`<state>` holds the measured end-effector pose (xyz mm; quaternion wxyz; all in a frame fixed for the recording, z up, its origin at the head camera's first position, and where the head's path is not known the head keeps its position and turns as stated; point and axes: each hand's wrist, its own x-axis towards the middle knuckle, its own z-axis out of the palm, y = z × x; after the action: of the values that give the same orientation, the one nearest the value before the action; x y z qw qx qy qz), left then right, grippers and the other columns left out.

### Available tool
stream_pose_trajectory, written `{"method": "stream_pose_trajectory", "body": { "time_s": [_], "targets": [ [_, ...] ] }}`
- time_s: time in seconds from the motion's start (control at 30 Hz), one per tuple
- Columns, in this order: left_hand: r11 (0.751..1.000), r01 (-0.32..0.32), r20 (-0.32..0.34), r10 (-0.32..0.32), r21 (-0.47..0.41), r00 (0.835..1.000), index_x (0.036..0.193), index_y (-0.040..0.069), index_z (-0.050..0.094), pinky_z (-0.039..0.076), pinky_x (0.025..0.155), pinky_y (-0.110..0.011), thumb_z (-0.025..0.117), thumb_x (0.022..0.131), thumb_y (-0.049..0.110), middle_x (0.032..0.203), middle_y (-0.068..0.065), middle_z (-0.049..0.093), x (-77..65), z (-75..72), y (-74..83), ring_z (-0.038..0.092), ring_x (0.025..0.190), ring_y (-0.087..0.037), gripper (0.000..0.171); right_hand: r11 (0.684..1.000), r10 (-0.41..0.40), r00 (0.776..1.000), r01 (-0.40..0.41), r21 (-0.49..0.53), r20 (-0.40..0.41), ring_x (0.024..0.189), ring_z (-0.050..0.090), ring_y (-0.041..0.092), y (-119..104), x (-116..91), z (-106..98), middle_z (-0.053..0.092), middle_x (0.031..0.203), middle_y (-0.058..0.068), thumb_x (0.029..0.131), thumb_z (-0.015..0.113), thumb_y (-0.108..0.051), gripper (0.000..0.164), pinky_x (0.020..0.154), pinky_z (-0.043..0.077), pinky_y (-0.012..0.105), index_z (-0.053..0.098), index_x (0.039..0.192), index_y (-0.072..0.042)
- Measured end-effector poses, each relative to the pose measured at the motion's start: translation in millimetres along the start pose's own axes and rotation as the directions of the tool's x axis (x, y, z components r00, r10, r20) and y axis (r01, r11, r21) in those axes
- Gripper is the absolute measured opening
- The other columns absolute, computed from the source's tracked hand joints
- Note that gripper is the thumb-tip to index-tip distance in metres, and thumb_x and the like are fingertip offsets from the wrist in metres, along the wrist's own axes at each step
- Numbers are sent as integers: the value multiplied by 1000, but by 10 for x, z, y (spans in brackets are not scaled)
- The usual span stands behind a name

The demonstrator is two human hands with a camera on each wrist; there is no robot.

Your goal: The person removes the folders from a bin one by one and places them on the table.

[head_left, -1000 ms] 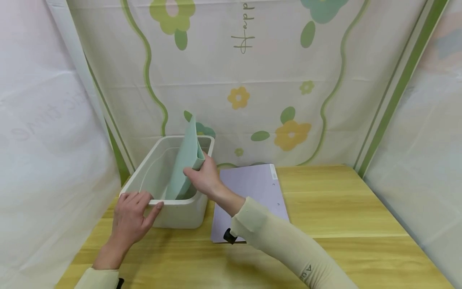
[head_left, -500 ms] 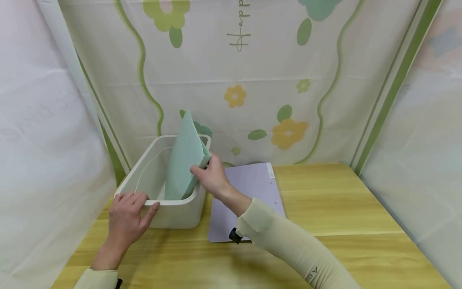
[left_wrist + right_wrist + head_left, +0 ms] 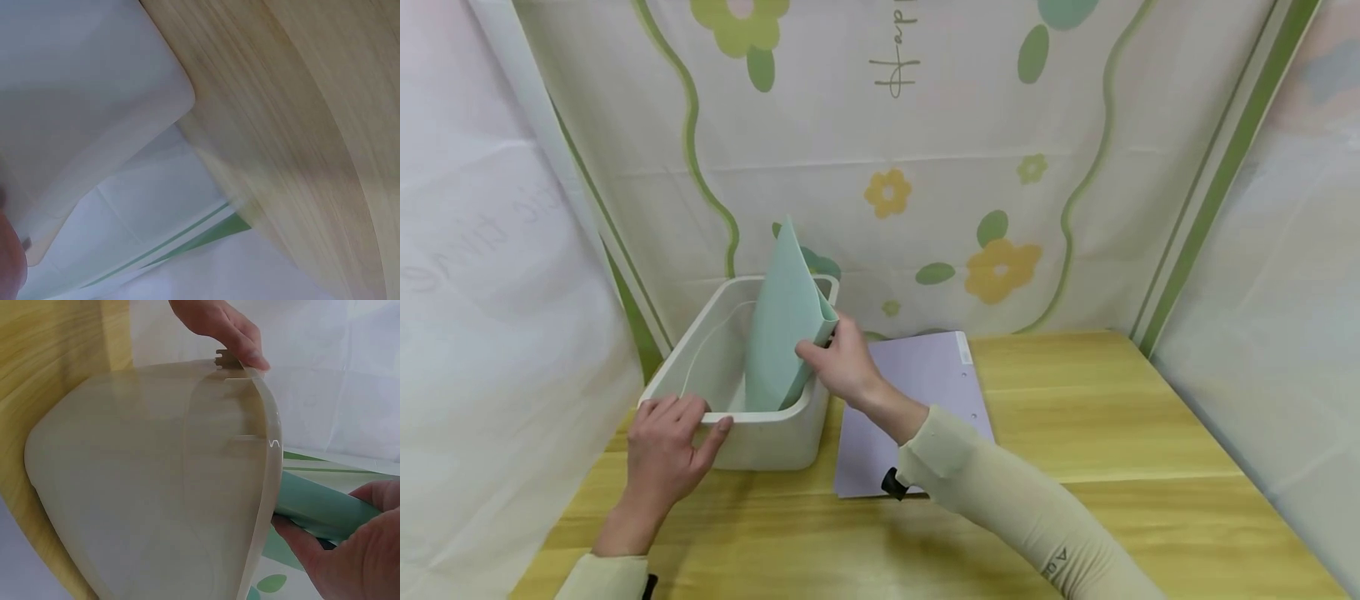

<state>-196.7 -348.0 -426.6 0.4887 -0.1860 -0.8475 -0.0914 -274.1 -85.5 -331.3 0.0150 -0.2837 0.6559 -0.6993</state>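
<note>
A pale green folder (image 3: 784, 325) stands tilted in the white plastic bin (image 3: 767, 442), its upper part rising above the rim. My right hand (image 3: 842, 358) pinches the folder by its near upper edge, thumb on the side facing me; the right wrist view shows this hand (image 3: 362, 550) just past the bin's rim (image 3: 270, 456). On the bin's near rim, at the left corner, my left hand (image 3: 666, 454) holds on with fingers over the edge and thumb outside. The folder's lower end is hidden inside the bin.
A lilac folder (image 3: 917, 375) with a white label lies flat on the wooden table (image 3: 1075, 417), right of the bin and partly under my right forearm. Behind the table hangs a flower-printed cloth (image 3: 970, 125), with pale cloth walls (image 3: 475, 333) at both sides.
My right hand has shifted slightly right with the green folder, whose broad face has turned more toward the head camera. The left hand stays on the bin's rim.
</note>
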Motion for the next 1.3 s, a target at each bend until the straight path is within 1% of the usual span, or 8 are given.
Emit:
{"method": "stream_pose_trajectory", "body": {
  "time_s": [0.13, 0.43, 0.57, 0.73, 0.83, 1.0, 1.2, 1.3],
  "targets": [
    [1000, 5, 3, -5, 2, 1000, 73, 11, 49, 38, 68, -50, 40, 103, 64, 64, 0, 45, -11, -14, 11, 42, 57, -24, 62, 1000, -1, 1000, 1, 5, 5, 117, 66, 35, -1, -13, -2, 64, 128, 23, 90, 58, 5, 45, 90, 57, 38, 54, 135, 4],
    [1000, 4, 8, -4, 8, 1000, 73, 11, 49, 37, 68, -49, 39, 103, 64, 64, 0, 45, -18, -27, 17, 43, 57, -24, 61, 1000, 10, 1000, -10, 7, -4, 107, 65, 21, -26, -27, -73, 65, 125, 18, 91, 58, 2, 42, 88, 56, 35, 55, 133, 2],
    [1000, 5, 7, -5, 9, 1000, 73, 11, 48, 37, 68, -49, 39, 103, 64, 64, 0, 44, -12, -32, 14, 42, 57, -24, 61, 999, 16, 1000, -16, 34, 0, 108, 65, 25, -51, -25, -102, 64, 127, 21, 92, 57, 2, 43, 87, 56, 35, 53, 135, 2],
    [1000, 5, 13, -5, 11, 1000, 73, 11, 48, 37, 68, -50, 39, 103, 64, 64, 1, 44, -19, -38, 22, 42, 57, -24, 61, 994, 27, 1000, -26, 102, -7, 115, 65, 32, -72, -45, -143, 62, 129, 23, 92, 56, 4, 44, 90, 56, 38, 51, 136, 3],
    [1000, 4, 15, -5, 13, 1000, 73, 11, 48, 37, 67, -50, 39, 103, 64, 64, 1, 43, -23, -40, 27, 42, 57, -24, 61, 992, 29, 999, -27, 127, -16, 115, 65, 34, -89, -56, -166, 62, 127, 25, 91, 56, 6, 43, 90, 56, 37, 52, 134, 4],
    [1000, 1, 10, -1, 13, 1000, 73, 11, 47, 37, 67, -50, 39, 103, 63, 64, 1, 42, -22, -35, 28, 42, 57, -24, 61, 993, 31, 999, -27, 118, -34, 109, 67, 31, -126, -71, -201, 65, 121, 25, 90, 57, 6, 36, 86, 57, 34, 56, 127, 6],
    [1000, -1, 9, 1, 16, 1000, 73, 11, 47, 37, 67, -49, 40, 103, 63, 64, 1, 43, -21, -27, 22, 43, 58, -25, 60, 989, 50, 998, -44, 142, -37, 102, 65, 23, -148, -76, -229, 64, 119, 22, 90, 57, 6, 36, 83, 56, 32, 57, 126, 6],
    [1000, 0, 10, 0, 18, 1000, 74, 11, 48, 37, 67, -49, 40, 103, 63, 65, 0, 43, -24, -31, 22, 43, 58, -25, 61, 988, 64, 997, -57, 146, -47, 101, 65, 21, -160, -87, -242, 65, 117, 19, 90, 57, 6, 35, 83, 55, 32, 58, 125, 4]
  ]
}}
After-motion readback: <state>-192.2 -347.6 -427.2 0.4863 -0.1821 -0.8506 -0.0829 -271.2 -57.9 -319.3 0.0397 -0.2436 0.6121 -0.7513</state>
